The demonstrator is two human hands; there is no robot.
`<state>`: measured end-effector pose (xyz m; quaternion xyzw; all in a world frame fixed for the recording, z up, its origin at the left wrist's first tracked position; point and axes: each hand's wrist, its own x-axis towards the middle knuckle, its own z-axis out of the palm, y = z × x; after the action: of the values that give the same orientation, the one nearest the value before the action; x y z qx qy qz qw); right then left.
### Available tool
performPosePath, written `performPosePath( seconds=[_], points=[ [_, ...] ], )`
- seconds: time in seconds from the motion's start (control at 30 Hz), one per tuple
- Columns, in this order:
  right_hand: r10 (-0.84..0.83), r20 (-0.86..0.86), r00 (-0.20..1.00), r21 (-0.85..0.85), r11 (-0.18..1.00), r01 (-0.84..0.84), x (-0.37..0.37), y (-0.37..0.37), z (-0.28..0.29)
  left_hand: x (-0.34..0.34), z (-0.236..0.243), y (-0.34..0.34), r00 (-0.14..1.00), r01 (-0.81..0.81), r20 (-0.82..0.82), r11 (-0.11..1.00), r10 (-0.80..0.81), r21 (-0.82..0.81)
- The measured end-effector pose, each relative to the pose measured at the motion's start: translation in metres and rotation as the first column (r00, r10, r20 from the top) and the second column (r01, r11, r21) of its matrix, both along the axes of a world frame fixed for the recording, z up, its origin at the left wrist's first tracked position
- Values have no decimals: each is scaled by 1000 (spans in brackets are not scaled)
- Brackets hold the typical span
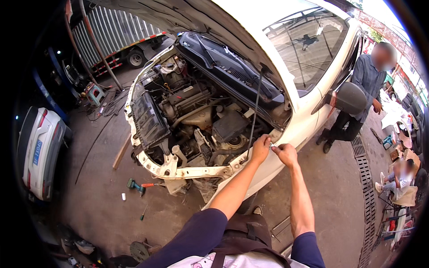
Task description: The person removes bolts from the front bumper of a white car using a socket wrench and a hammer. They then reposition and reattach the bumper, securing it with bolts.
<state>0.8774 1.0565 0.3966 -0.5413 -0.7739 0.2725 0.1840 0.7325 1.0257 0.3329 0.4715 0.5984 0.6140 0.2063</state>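
Counted: one white car (pixel 308 109), its hood (pixel 214 22) raised, one prop rod (pixel 256 107); on the floor (pixel 174 232), one cordless drill (pixel 136 187), one white cylinder (pixel 124 196); two other people (pixel 367 85) at right. Left hand (pixel 260 149) and right hand (pixel 286 155): fingers pinched on one small piece (pixel 271 145), bright, silvery, between them near the fender; exact kind indeterminable.

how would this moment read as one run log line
left hand: at white fender | right hand: beside left | small shiny piece: between both hands, exact grip unclear | hood: open, prop rod up
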Motion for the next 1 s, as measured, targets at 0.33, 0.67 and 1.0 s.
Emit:
performPosePath(
  seconds=[0.33,0.67,1.0],
  points=[
    [-66,-166,984,-29,998,62,-2,-31,-23,3,3,-14,994,-19,-112,1000,18,-6],
    [472,36,881,-598,716,-359,-7,54,46,-5,3,-14,997,49,-62,999,-48,15],
    [234,183,955,-93,971,-220,0,36,15,2,0,-1,998,42,58,998,-39,-50]
  ],
)
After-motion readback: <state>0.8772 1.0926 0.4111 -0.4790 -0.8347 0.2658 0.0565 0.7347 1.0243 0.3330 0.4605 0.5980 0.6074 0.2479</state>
